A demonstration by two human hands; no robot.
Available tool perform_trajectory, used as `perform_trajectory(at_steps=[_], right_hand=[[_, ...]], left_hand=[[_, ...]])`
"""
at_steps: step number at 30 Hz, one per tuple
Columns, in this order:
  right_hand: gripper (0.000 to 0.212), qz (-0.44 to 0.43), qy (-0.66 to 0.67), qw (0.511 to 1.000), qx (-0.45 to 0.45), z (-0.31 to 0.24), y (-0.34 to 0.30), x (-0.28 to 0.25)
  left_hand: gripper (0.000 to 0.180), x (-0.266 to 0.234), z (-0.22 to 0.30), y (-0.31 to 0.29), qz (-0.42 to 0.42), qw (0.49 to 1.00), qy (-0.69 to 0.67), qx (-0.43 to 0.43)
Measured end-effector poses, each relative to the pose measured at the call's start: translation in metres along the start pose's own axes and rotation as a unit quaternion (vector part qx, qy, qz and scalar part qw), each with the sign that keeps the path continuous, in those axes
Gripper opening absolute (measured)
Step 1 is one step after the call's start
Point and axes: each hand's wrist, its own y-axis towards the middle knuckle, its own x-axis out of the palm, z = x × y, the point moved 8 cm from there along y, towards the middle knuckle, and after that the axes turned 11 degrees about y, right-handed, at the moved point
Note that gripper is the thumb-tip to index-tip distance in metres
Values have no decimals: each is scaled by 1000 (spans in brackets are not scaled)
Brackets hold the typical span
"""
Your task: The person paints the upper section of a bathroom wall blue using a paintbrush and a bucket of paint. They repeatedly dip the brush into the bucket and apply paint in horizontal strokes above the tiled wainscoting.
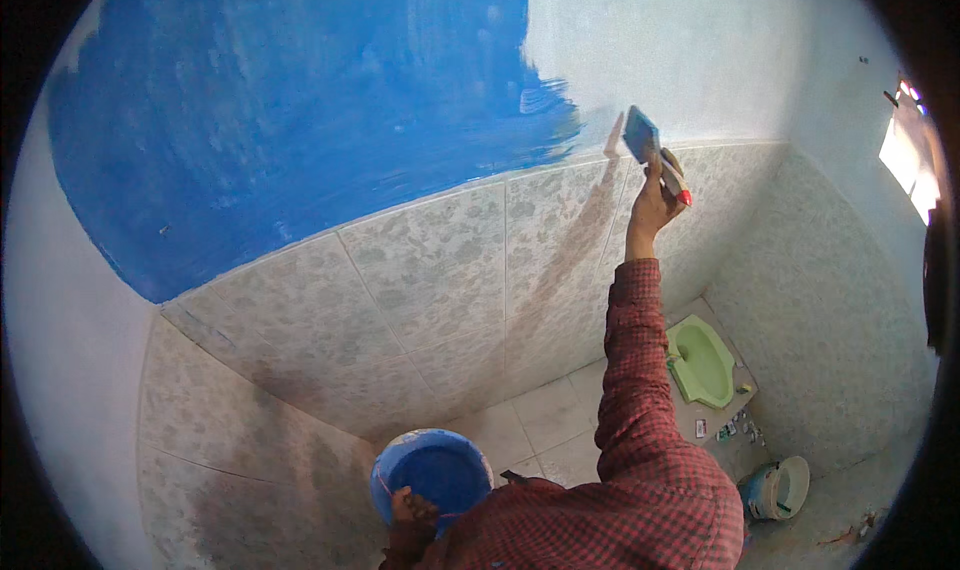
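My right arm, in a red checked sleeve, stretches up toward the wall. My right hand (655, 208) is closed round the handle of a wide paintbrush (642, 135) with blue paint on its head and a red tip on its handle. The brush's shadow falls to its left, so it seems a little off the wall. Left of it, blue paint (330, 90) covers much of the upper wall, ending in a ragged edge of strokes. Low down, my left hand (413, 508) grips the handle of a bucket (480, 448) containing blue paint. Its fingers are partly shaded.
Patterned tiles (440, 260) line the wall below the paint. On the floor at right is a green squat toilet (703, 362), with small litter (738, 428) beside it. A white bucket (792, 488) stands nearer. Bright light enters through a window (908, 160) at far right.
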Motion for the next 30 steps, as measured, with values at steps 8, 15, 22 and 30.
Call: perform_trajectory(at_steps=[8, 15, 22, 30], right_hand=[[13, -165, -170, 956, -175, -46, -50, 68], [15, -234, 56, 970, 18, -58, -86, 114], [16, -36, 23, 990, 135, 10, 12, 45], [9, -91, -66, 993, -44, -21, 10, 69]], left_hand=[[25, 47, -15, 19, 33, 999, 9, 22], [25, 70, -25, 31, 47, 997, 51, 21], [26, 65, -25, 16, 26, 990, 134, 31], [28, 70, -20, 33, 24, 998, 25, -50]])
